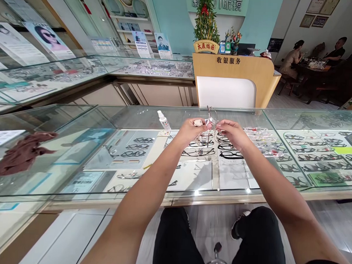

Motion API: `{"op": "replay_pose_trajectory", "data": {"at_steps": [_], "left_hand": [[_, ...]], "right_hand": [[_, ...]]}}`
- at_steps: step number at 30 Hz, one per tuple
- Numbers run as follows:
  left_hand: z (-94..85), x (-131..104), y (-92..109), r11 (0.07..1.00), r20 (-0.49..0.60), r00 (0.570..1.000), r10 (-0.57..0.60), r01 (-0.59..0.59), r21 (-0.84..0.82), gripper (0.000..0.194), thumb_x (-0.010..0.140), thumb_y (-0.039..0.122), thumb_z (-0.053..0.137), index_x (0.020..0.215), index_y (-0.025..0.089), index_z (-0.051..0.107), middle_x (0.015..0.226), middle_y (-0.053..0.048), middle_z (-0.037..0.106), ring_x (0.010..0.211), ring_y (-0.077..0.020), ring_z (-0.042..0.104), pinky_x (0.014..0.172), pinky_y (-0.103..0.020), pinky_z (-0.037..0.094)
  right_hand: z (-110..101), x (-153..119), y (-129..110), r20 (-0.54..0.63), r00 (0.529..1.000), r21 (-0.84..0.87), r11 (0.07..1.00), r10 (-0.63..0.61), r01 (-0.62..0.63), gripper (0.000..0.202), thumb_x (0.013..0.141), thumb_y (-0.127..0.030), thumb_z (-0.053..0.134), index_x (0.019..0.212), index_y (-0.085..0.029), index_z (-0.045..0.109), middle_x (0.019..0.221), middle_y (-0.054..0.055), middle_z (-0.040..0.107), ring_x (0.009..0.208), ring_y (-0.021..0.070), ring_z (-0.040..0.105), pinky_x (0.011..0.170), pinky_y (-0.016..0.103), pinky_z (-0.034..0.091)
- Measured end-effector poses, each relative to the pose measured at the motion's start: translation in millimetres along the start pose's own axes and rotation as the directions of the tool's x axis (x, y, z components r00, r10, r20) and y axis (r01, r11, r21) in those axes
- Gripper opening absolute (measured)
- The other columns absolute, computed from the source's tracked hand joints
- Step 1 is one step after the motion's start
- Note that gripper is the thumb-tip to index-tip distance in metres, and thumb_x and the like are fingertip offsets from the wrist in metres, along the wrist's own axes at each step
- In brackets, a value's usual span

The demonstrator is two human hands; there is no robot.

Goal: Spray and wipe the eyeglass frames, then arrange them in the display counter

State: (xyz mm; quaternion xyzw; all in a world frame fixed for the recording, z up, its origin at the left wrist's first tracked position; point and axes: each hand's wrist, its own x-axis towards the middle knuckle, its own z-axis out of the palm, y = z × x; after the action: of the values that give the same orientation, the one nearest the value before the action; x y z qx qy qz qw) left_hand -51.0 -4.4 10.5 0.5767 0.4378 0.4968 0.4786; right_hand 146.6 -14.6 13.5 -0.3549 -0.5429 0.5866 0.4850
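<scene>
Both hands meet above the glass display counter (153, 112). Between them is a pair of clear-framed glasses (212, 117), seen edge-on and partly hidden by fingers. My left hand (193, 129) has its fingers closed on the glasses and also holds a crumpled pale cloth or tissue (197, 122). My right hand (231, 131) pinches the other side of the glasses with thumb and fingertips. A small white spray bottle (164, 121) stands on the glass, left of my left hand. Rows of dark-framed glasses (231, 154) lie under the glass below the hands.
A brown cloth (22, 153) lies on the glass at the far left. More glasses (319, 157) fill the case at the right. Beyond the counter stands a wooden cashier desk (266, 79) with a plant (207, 23). Two people (292, 61) sit at a table, back right.
</scene>
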Motion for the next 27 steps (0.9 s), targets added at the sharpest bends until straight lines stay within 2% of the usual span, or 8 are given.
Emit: {"op": "replay_pose_trajectory", "data": {"at_steps": [2, 4, 7, 11, 15, 20, 24, 27], "left_hand": [[-1.2, 1.7, -3.4, 0.996, -0.021, 0.998, 0.057, -0.056, 0.063, 0.057, 0.051, 0.063, 0.100, 0.071, 0.017, 0.073, 0.063, 0.003, 0.059, 0.058, -0.0100, 0.042, 0.057, -0.027, 0.032], [-3.9, 3.4, -7.4, 0.967, -0.077, 0.978, 0.192, -0.176, 0.183, 0.048, 0.062, 0.061, 0.095, 0.076, 0.018, 0.079, 0.069, -0.001, 0.067, 0.064, -0.0138, 0.051, 0.062, -0.029, 0.040], [-11.3, 6.0, -12.8, 0.833, -0.151, 0.875, 0.461, -0.367, 0.413, 0.029, 0.083, 0.050, 0.082, 0.084, 0.021, 0.085, 0.083, -0.005, 0.077, 0.078, -0.0192, 0.065, 0.074, -0.032, 0.050], [-22.1, 9.6, -17.7, 0.671, -0.182, 0.740, 0.648, -0.441, 0.596, 0.022, 0.095, 0.040, 0.072, 0.091, 0.024, 0.086, 0.094, -0.005, 0.081, 0.086, -0.0207, 0.072, 0.083, -0.034, 0.055], [-24.5, 10.9, -20.3, 0.583, -0.149, 0.667, 0.730, -0.495, 0.644, 0.026, 0.101, 0.042, 0.067, 0.095, 0.024, 0.085, 0.097, -0.005, 0.080, 0.091, -0.0211, 0.073, 0.086, -0.034, 0.056], [-23.3, 9.2, -18.5, 0.598, -0.195, 0.678, 0.708, -0.430, 0.676, 0.025, 0.101, 0.046, 0.070, 0.107, 0.024, 0.081, 0.106, -0.005, 0.077, 0.100, -0.0224, 0.072, 0.087, -0.033, 0.056], [-23.8, 7.6, -15.8, 0.575, -0.277, 0.585, 0.763, -0.417, 0.704, 0.025, 0.104, 0.045, 0.066, 0.103, 0.023, 0.077, 0.099, -0.006, 0.073, 0.097, -0.0220, 0.069, 0.088, -0.034, 0.055], [-17.4, 4.3, -16.1, 0.510, -0.185, 0.567, 0.803, -0.492, 0.706, 0.029, 0.106, 0.048, 0.063, 0.104, 0.023, 0.077, 0.093, -0.005, 0.070, 0.090, -0.0203, 0.067, 0.086, -0.034, 0.055]], "right_hand": [[-3.0, 0.6, -2.8, 0.036, 0.999, 0.045, 0.999, 0.029, -0.030, 0.027, 0.063, -0.041, 0.088, 0.068, -0.023, 0.069, 0.077, -0.002, 0.068, 0.078, 0.0140, 0.055, 0.074, 0.030, 0.038], [-6.3, 1.2, -5.3, 0.062, 0.997, 0.063, 0.997, 0.036, -0.040, 0.024, 0.062, -0.037, 0.086, 0.066, -0.023, 0.067, 0.075, -0.002, 0.067, 0.076, 0.0133, 0.054, 0.072, 0.029, 0.037], [-11.4, 2.3, -7.9, 0.068, 0.997, 0.036, 0.999, 0.030, -0.033, 0.016, 0.060, -0.031, 0.081, 0.062, -0.022, 0.068, 0.073, -0.002, 0.068, 0.076, 0.0138, 0.055, 0.070, 0.029, 0.035], [-16.5, 3.8, -9.1, 0.066, 0.997, 0.000, 1.000, 0.026, -0.026, 0.011, 0.060, -0.028, 0.077, 0.061, -0.021, 0.068, 0.069, -0.001, 0.067, 0.075, 0.0135, 0.056, 0.069, 0.029, 0.034], [-18.7, 4.9, -8.5, 0.110, 0.993, 0.035, 0.998, 0.044, -0.049, 0.015, 0.060, -0.028, 0.080, 0.061, -0.021, 0.066, 0.070, -0.002, 0.068, 0.074, 0.0126, 0.058, 0.070, 0.028, 0.038], [-23.4, 6.3, -8.9, 0.109, 0.992, 0.115, 0.990, 0.065, -0.077, 0.029, 0.061, -0.035, 0.093, 0.069, -0.023, 0.067, 0.079, -0.002, 0.075, 0.081, 0.0135, 0.064, 0.070, 0.026, 0.043], [-27.8, 5.6, -11.3, 0.094, 0.995, 0.187, 0.981, 0.036, -0.054, 0.036, 0.066, -0.042, 0.098, 0.075, -0.025, 0.067, 0.098, -0.002, 0.082, 0.094, 0.0154, 0.070, 0.078, 0.028, 0.049], [-28.5, 3.9, -13.3, 0.081, 0.997, 0.240, 0.970, 0.015, -0.034, 0.039, 0.068, -0.046, 0.099, 0.077, -0.027, 0.066, 0.106, -0.002, 0.083, 0.101, 0.0169, 0.071, 0.086, 0.030, 0.053]]}}
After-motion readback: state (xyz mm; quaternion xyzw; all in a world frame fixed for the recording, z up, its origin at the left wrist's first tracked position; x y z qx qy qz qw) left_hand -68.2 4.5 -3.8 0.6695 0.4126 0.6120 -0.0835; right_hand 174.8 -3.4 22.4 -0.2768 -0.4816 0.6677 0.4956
